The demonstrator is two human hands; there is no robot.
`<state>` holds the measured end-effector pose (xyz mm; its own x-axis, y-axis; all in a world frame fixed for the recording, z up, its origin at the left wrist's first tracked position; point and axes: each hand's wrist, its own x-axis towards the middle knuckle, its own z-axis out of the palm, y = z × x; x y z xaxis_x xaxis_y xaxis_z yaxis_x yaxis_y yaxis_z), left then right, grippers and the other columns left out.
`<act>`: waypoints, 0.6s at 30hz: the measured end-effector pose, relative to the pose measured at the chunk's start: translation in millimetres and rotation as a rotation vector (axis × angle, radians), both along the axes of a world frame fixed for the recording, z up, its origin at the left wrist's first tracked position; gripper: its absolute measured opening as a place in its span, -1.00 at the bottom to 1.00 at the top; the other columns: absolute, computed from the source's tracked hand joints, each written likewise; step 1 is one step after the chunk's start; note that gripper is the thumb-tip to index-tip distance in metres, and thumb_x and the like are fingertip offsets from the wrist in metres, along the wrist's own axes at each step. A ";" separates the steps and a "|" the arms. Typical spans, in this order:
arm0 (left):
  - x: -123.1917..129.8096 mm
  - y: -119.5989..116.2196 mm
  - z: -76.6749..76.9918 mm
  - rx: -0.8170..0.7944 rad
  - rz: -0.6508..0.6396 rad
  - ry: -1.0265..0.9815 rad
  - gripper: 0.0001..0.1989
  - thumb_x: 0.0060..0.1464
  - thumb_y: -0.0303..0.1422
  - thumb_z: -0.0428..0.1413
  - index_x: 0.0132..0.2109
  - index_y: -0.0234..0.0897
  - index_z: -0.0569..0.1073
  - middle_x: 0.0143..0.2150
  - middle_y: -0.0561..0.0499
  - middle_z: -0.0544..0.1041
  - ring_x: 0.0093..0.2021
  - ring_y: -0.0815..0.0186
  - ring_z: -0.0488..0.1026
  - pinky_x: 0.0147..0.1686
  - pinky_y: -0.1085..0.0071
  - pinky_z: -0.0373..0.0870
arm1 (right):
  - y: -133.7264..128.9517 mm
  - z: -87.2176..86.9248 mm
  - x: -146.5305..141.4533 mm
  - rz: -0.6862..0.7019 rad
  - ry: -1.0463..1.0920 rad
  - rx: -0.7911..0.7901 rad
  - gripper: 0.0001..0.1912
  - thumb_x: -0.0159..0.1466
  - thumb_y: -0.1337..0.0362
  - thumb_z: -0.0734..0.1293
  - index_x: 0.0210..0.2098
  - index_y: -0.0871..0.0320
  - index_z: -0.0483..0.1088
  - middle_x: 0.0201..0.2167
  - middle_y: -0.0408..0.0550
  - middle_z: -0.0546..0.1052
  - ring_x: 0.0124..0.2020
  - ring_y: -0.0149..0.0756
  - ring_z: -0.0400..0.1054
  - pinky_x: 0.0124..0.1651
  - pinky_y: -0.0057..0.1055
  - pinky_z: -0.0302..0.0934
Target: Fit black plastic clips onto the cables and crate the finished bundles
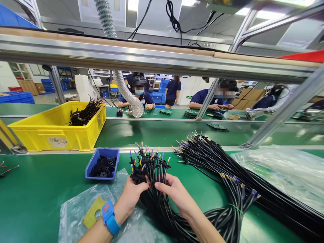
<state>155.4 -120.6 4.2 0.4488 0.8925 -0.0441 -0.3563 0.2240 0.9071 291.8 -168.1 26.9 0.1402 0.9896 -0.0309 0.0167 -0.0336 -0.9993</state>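
A bundle of black cables (154,195) stands between my hands, its ends up, showing yellow, blue and white wires and small black fittings. My left hand (133,194), with a blue strap on the wrist, closes round the bundle's left side near the fittings. From the right, my right hand (172,190) grips the same cables with thumb and fingers. The bundle curves away to the lower right, where its other ends (236,189) are bound by a green tie. Just beyond my left hand is a blue bin (102,163) of small black parts.
A larger pile of black cables (227,162) lies at right beside clear plastic sheeting (286,172). A yellow crate (58,131) of wires stands back left. Under my left arm are a plastic bag (73,206) and a yellow sponge (92,214). Co-workers sit beyond the metal frame.
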 end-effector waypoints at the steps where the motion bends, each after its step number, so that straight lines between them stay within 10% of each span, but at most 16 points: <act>1: -0.1 -0.5 0.3 0.004 -0.004 -0.001 -0.84 -0.30 -0.54 0.12 -0.44 -0.33 0.52 -0.47 0.06 0.55 -0.40 0.34 0.38 -0.31 0.47 0.31 | 0.5 0.0 -0.3 0.005 0.010 0.000 -0.79 -0.08 0.25 0.39 -0.44 0.22 0.49 -0.46 -0.04 0.54 -0.38 -0.22 0.35 -0.17 -0.30 0.17; 12: 0.6 2.0 -9.2 0.011 -0.026 -0.008 -0.85 -0.23 -0.50 0.14 -0.40 -0.33 0.54 -0.45 0.04 0.55 -0.36 0.31 0.40 -0.24 0.44 0.32 | -0.7 -1.1 -1.3 -0.176 0.119 -0.015 -0.94 -0.15 0.36 0.34 -0.61 0.19 0.36 -0.64 -0.17 0.42 -0.55 -0.38 0.25 -0.37 -0.42 0.18; 18: -0.6 3.5 -12.7 0.028 0.019 0.077 -0.89 -0.20 -0.46 0.16 -0.41 -0.34 0.53 -0.48 0.06 0.52 -0.37 0.32 0.39 -0.29 0.46 0.31 | -5.5 0.0 0.2 -0.141 0.357 -0.104 -0.71 -0.12 0.26 0.36 -0.35 0.16 0.36 -0.73 -0.33 0.21 -0.66 -0.48 0.06 -0.58 -0.49 0.14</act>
<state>154.8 -117.1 -8.5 0.4283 0.9021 -0.0525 -0.2895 0.1920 0.9377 292.0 -173.6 27.0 0.2372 0.9503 -0.2014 -0.3431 -0.1120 -0.9326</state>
